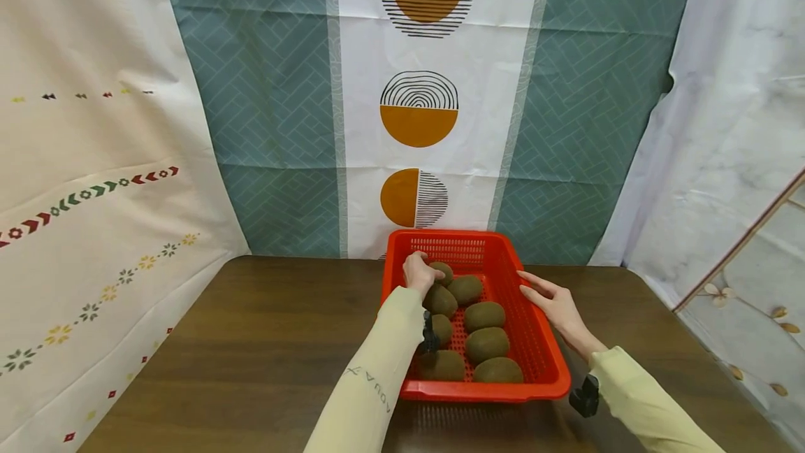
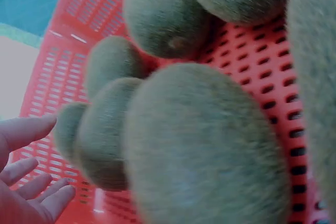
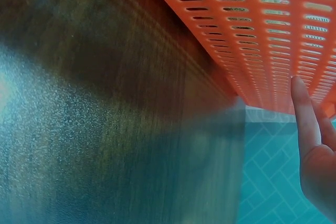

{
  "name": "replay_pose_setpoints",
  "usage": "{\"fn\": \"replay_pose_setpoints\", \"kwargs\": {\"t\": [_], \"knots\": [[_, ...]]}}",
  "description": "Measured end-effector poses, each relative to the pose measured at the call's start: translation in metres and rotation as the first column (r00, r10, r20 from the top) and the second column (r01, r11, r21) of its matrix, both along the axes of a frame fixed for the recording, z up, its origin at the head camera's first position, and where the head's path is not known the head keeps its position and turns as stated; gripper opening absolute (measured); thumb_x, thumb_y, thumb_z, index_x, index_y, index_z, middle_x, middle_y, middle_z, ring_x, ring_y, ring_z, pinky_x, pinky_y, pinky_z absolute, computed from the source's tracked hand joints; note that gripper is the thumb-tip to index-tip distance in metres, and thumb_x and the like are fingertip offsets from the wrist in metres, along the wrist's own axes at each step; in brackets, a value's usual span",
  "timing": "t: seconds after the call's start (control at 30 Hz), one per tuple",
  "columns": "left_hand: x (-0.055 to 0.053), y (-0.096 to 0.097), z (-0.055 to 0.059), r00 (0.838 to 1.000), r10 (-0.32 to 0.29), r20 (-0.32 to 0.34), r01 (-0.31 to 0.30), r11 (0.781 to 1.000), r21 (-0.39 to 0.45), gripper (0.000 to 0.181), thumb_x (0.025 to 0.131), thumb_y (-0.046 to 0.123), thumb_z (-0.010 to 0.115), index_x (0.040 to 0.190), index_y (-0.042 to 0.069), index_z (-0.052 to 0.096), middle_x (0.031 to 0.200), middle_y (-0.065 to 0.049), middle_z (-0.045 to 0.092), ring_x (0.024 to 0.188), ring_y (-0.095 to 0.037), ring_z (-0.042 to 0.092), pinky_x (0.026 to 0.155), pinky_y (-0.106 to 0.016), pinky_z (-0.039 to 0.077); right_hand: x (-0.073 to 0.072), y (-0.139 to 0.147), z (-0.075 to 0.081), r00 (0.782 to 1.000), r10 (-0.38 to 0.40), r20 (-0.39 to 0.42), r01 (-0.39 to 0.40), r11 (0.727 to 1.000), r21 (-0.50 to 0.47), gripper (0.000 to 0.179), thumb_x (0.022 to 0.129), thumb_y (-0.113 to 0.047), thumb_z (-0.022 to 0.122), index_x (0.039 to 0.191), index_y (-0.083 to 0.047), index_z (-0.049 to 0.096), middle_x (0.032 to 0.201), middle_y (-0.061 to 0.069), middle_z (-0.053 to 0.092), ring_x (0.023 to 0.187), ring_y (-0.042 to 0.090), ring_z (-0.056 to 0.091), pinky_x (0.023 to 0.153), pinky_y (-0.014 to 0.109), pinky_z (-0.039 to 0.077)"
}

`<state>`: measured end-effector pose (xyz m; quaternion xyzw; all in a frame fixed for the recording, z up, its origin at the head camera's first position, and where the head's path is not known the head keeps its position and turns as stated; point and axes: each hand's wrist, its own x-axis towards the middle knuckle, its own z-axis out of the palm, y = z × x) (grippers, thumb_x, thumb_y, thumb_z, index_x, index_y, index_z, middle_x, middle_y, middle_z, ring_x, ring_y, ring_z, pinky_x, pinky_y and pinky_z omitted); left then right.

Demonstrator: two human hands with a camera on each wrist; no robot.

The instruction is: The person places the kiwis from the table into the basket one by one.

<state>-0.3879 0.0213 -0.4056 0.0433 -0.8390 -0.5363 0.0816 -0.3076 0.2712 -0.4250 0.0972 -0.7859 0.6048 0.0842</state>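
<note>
A red plastic basket [image 1: 548, 377] with slotted walls holds several brown fuzzy kiwis [image 1: 487, 344]. My left hand [image 1: 418, 272] reaches over the basket's back left part, beside the rear kiwis. In the left wrist view that hand [image 2: 31, 182] has its thumb and fingers spread apart with nothing between them, close to a small kiwi [image 2: 67, 127]. My right hand [image 1: 562, 307] is at the basket's right side, its fingers at the rim. The right wrist view shows an extended finger [image 3: 300, 108] against the slotted outer wall [image 3: 262, 40].
The basket stands on a dark wooden table [image 1: 283, 341]. Behind the table hangs a green and white patterned cloth [image 1: 277, 124]. A cream embroidered cloth [image 1: 94, 194] covers the left side, and a white marbled cloth [image 1: 723, 159] the right.
</note>
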Motion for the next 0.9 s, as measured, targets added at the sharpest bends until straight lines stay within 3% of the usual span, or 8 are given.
{"fn": "replay_pose_setpoints", "kwargs": {"t": [0.27,0.5,0.7,0.9], "knots": [[0.007,-0.005,0.038,0.994,-0.079,-0.073,0.083,0.995,0.047,0.053,0.071,0.005,0.077,0.118,0.0,0.056,0.119,-0.014,0.053,0.109,-0.028,0.045,0.087,-0.034,0.041,0.001,0.0,0.001,1.0,-0.003,-0.001,0.003,1.0,0.004,0.048,0.089,-0.024,0.06,0.13,-0.002,0.049,0.115,0.026,0.053,0.08,0.023,0.063,0.066,0.034,0.051],[0.016,-0.013,0.062,0.986,-0.119,-0.12,0.125,0.991,0.046,0.052,0.07,0.011,0.079,0.117,0.004,0.058,0.114,-0.009,0.055,0.104,-0.025,0.048,0.085,-0.034,0.042,0.001,0.002,0.001,1.0,0.01,-0.007,-0.01,1.0,0.004,0.048,0.089,-0.023,0.059,0.13,-0.001,0.048,0.115,0.027,0.052,0.08,0.023,0.063,0.066,0.034,0.051],[0.033,-0.021,0.073,0.976,-0.182,-0.123,0.195,0.975,0.104,0.055,0.07,0.013,0.079,0.12,0.009,0.057,0.117,-0.006,0.054,0.101,-0.023,0.052,0.081,-0.032,0.044,0.001,0.005,0.001,1.0,0.018,-0.006,-0.018,1.0,-0.005,0.048,0.09,-0.021,0.058,0.132,-0.001,0.045,0.116,0.028,0.052,0.08,0.026,0.063,0.064,0.034,0.051],[0.05,-0.041,0.072,0.961,-0.239,-0.137,0.262,0.947,0.186,0.056,0.071,0.012,0.078,0.122,0.007,0.055,0.121,-0.008,0.051,0.102,-0.024,0.053,0.079,-0.033,0.045,0.001,0.003,0.001,0.999,0.036,0.002,-0.036,0.999,-0.008,0.049,0.09,-0.021,0.058,0.132,0.0,0.044,0.115,0.029,0.051,0.079,0.027,0.063,0.064,0.035,0.051]]}}
